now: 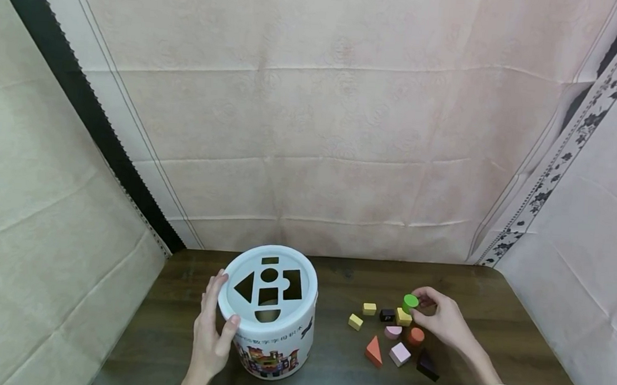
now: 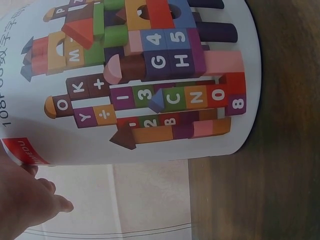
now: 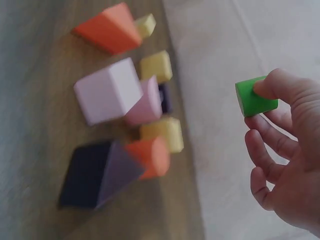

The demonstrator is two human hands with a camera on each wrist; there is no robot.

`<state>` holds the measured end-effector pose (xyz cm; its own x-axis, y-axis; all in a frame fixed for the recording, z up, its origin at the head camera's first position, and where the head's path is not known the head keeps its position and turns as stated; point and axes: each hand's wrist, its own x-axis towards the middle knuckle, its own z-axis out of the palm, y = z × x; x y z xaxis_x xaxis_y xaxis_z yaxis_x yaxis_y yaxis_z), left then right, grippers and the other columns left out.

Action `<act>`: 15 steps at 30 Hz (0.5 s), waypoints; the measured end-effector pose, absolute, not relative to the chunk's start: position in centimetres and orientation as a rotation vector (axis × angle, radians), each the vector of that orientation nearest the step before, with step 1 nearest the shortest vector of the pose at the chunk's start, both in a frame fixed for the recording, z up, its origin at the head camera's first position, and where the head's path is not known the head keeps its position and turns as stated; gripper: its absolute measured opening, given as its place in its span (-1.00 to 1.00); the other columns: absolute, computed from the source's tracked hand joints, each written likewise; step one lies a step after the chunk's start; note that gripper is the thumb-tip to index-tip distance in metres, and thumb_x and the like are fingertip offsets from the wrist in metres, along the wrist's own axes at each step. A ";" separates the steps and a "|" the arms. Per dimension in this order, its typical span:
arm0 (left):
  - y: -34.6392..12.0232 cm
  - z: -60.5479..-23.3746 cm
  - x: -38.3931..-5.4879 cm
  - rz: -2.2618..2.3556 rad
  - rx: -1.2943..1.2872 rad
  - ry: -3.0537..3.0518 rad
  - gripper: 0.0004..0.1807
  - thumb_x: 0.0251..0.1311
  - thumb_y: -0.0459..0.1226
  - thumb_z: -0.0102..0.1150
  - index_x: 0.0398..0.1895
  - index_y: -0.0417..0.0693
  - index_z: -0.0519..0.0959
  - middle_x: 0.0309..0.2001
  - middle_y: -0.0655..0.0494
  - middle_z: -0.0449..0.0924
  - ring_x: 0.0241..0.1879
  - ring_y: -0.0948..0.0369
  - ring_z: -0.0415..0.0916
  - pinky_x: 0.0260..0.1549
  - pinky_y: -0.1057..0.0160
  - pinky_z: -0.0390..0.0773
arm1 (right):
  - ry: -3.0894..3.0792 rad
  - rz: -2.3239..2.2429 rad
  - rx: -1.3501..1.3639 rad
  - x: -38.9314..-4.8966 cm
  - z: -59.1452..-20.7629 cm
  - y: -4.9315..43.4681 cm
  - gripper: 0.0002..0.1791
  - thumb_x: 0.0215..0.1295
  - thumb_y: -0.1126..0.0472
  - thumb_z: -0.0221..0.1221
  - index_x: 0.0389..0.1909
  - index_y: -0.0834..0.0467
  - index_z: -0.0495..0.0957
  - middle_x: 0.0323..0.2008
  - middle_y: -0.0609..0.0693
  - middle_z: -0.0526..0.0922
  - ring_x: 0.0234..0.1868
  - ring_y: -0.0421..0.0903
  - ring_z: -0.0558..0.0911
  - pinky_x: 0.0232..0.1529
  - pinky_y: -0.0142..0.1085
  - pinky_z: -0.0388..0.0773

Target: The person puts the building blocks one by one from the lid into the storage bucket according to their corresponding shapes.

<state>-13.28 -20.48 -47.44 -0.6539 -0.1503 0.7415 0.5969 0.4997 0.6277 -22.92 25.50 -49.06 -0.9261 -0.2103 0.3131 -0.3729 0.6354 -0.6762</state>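
Note:
My right hand point(image 1: 441, 318) pinches a green cylinder block point(image 3: 255, 96) between thumb and fingers, raised off the table. Below and around it lie an orange cylinder point(image 1: 415, 336), a yellow block point(image 1: 403, 317), a black cube point(image 1: 387, 315) and a pink half-round block point(image 1: 392, 332). My left hand point(image 1: 211, 334) rests against the left side of a white bucket point(image 1: 299, 345), with extended fingers along the side and thumb at the lid's edge. Shaped holes pierce the pale lid point(image 1: 248, 315). Printed block pictures cover the bucket's wall in the left wrist view.
More blocks lie nearer the front: an orange triangular block point(image 1: 374, 351), a pale lilac cube point(image 1: 400, 354) and a dark triangular block point(image 1: 427, 366). Two small yellow blocks lie left of the black cube. Pale cloth walls point(image 1: 339, 206) surround the brown table point(image 1: 134, 347).

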 end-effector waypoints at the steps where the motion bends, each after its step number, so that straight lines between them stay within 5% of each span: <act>1: -20.5 -47.4 -13.3 -1.218 -0.368 -1.965 -0.27 0.19 -0.18 0.16 0.45 -0.23 0.31 0.43 -0.20 0.28 0.46 -0.18 0.05 0.22 -0.54 -0.19 | -2.647 1.162 0.495 -22.9 -48.7 25.2 -0.69 0.07 0.37 0.41 -0.15 0.13 0.61 -0.29 -0.12 0.64 -0.24 -0.08 0.60 -0.26 -0.24 0.58; 15: -20.5 -47.5 -13.3 -1.219 -0.334 -1.994 -0.25 0.17 -0.20 0.16 0.47 -0.16 0.29 0.44 -0.21 0.26 0.45 -0.20 0.04 0.22 -0.54 -0.19 | -2.562 1.137 0.711 -22.8 -45.0 21.1 -0.68 0.05 0.39 0.40 -0.17 0.08 0.61 -0.30 -0.21 0.62 -0.21 0.02 0.61 -0.16 -0.14 0.56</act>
